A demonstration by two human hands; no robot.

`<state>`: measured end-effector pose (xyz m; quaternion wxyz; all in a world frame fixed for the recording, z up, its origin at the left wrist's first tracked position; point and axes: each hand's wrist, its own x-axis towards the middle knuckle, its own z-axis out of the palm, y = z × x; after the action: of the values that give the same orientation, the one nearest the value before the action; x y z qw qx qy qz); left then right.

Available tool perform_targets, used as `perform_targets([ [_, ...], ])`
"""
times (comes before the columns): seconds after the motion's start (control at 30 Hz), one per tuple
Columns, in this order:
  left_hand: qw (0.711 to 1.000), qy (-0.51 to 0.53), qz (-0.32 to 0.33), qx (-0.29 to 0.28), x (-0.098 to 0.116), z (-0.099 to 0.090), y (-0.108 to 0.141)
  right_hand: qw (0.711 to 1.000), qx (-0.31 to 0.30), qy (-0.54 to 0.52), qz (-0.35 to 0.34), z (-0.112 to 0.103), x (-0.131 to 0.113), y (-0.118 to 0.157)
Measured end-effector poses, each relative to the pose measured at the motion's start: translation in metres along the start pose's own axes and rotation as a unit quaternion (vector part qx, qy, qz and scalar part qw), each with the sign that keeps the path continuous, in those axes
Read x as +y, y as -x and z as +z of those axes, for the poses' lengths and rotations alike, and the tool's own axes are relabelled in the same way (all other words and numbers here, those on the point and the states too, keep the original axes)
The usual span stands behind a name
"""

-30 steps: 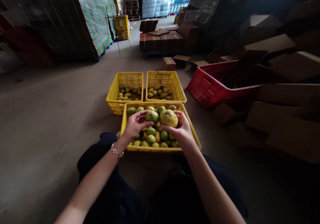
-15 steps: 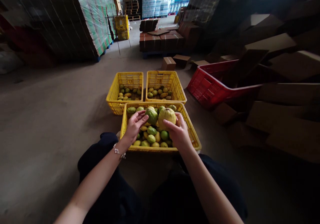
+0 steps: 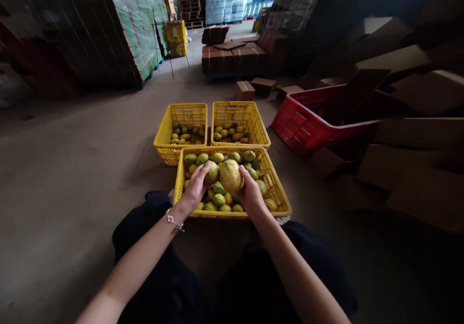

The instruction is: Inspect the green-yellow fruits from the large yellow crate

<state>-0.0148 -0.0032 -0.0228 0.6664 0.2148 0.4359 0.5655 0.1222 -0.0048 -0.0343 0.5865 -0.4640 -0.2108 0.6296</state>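
Here, yellow fruit (image 3: 231, 176), right grip (image 3: 251, 192), long axis near-vertical in view

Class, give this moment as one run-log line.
left hand: holds smaller greenish fruit | right hand: holds larger yellowish fruit | beneath: more fruit in nearest yellow crate | right: red crate

Bare forearms (image 3: 143, 254) stretch forward, the left hand (image 3: 195, 189) and right hand (image 3: 252, 194) curled inward, near each other.
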Motion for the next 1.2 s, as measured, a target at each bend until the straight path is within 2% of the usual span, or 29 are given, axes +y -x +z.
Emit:
perform_targets([
  [0.1, 1.0, 0.001, -0.004, 0.004, 0.0, 0.003, 0.004, 0.999, -0.009, 0.002, -0.033, 0.0, 0.001, -0.002],
  [0.17, 1.0, 0.005, -0.011, 0.021, 0.0, 0.005, 0.005, 0.999, 0.01, 0.011, -0.038, 0.001, 0.0, -0.002],
  [0.27, 0.999, 0.013, -0.022, 0.024, 0.001, 0.007, 0.005, 1.0, 0.023, 0.016, 0.014, 0.004, -0.004, -0.001],
  [0.4, 0.998, 0.044, -0.042, 0.003, 0.004, 0.008, 0.004, 0.997, -0.029, -0.002, 0.074, 0.009, -0.013, 0.007],
  [0.57, 0.993, 0.076, -0.093, 0.005, 0.011, 0.012, 0.003, 0.99, -0.056, -0.035, 0.123, 0.014, -0.022, 0.014],
  [0.7, 0.984, 0.101, -0.139, 0.042, 0.014, 0.009, 0.0, 0.991, -0.038, -0.071, 0.103, 0.013, -0.025, 0.011],
  [0.8, 0.98, 0.103, -0.166, 0.046, 0.015, 0.005, -0.003, 0.993, -0.023, -0.067, 0.09, 0.007, -0.024, 0.004],
  [1.03, 0.985, 0.092, -0.142, 0.017, 0.013, 0.0, -0.005, 0.993, 0.001, -0.064, 0.095, -0.005, -0.017, -0.008],
  [1.2, 0.989, 0.072, -0.132, 0.005, 0.013, 0.001, -0.002, 0.992, -0.011, -0.061, 0.106, -0.006, -0.014, -0.01],
])
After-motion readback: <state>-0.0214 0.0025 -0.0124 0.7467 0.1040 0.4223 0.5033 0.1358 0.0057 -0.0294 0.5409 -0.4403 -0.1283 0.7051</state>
